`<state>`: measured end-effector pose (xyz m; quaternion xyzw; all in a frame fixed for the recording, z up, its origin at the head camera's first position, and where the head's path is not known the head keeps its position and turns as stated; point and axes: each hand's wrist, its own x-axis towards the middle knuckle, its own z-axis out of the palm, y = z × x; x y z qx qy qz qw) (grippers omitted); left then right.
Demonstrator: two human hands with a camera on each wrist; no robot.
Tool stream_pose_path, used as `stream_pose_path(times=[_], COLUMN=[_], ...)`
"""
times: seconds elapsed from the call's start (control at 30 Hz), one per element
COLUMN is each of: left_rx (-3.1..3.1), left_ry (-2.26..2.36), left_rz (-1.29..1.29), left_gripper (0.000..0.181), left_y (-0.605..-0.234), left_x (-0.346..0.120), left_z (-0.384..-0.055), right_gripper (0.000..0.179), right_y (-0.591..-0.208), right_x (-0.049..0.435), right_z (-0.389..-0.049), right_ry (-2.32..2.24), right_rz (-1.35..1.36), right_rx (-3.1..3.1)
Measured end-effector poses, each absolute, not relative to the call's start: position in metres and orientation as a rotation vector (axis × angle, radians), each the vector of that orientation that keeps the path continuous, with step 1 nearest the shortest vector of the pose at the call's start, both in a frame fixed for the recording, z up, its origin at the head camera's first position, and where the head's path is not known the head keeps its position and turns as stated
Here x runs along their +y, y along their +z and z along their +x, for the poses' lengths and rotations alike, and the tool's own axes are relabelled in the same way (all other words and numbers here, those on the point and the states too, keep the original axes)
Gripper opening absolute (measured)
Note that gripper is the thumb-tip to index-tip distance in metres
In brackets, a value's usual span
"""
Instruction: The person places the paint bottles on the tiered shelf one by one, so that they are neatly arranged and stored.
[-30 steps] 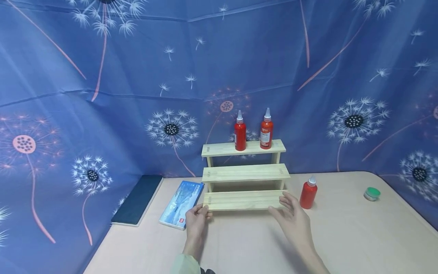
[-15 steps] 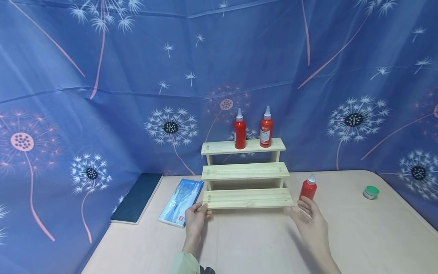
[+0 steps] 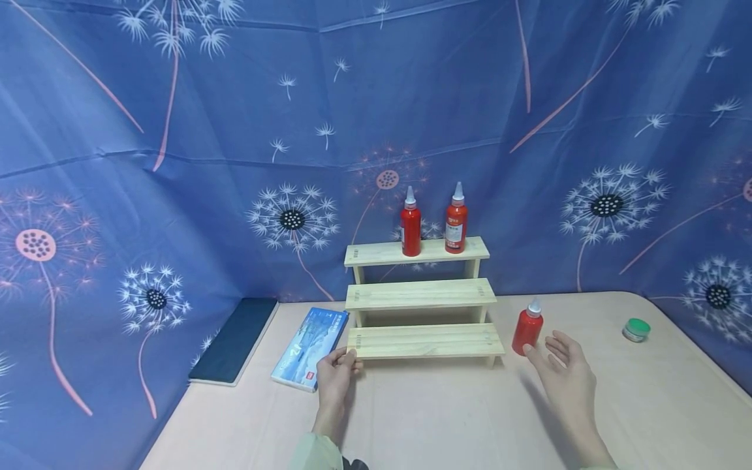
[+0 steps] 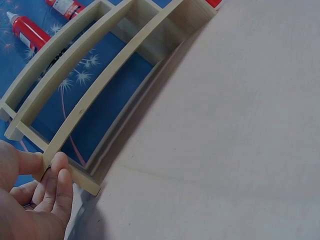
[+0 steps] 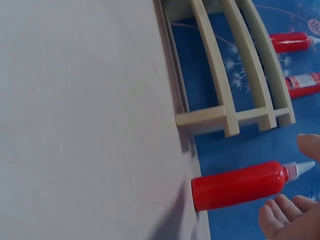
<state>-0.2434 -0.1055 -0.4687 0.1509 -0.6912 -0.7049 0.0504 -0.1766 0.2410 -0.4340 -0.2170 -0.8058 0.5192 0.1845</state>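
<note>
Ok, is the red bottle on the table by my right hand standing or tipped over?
Standing upright: the red bottle has its base on the table and its pale nozzle pointing up, near your right hand.

Red bottles (image 3: 527, 331); pale yellow rack (image 3: 420, 295); blue dandelion-print cloth (image 3: 446, 85); green lid (image 3: 638, 326)

So the left hand (image 4: 35, 205) pinches the left end of the near board (image 4: 82, 107) on this wooden rack (image 4: 82, 179). Two red bottles (image 4: 31, 33) poke out past its far board (image 4: 55, 46), with blue dandelion cloth (image 4: 107, 106) behind and pale tabletop (image 4: 215, 125) on the near side.
</note>
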Motion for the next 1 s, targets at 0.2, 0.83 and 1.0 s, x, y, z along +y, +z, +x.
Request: stream_pose_path(times=[0.2, 0.83, 1.0], left_rx=[-2.116, -2.072, -2.060], left_ry=[-2.135, -2.157, -2.166], left_rz=[0.460, 0.455, 0.449], left_gripper=[0.028, 0.029, 0.029], left_y=[-0.470, -0.470, -0.471], left_x=[-0.106, -0.105, -0.105], left_z=[-0.243, -0.246, -0.247], right_gripper=[0.080, 0.081, 0.082], right_y=[-0.435, -0.444, -0.448], right_x=[0.247, 0.256, 0.255], right_z=[-0.183, -0.222, -0.232], right_ry=[1.446, 1.387, 1.418], right_rz=[-0.603, -0.568, -0.580], right_rx=[-2.296, -2.401, -2.408])
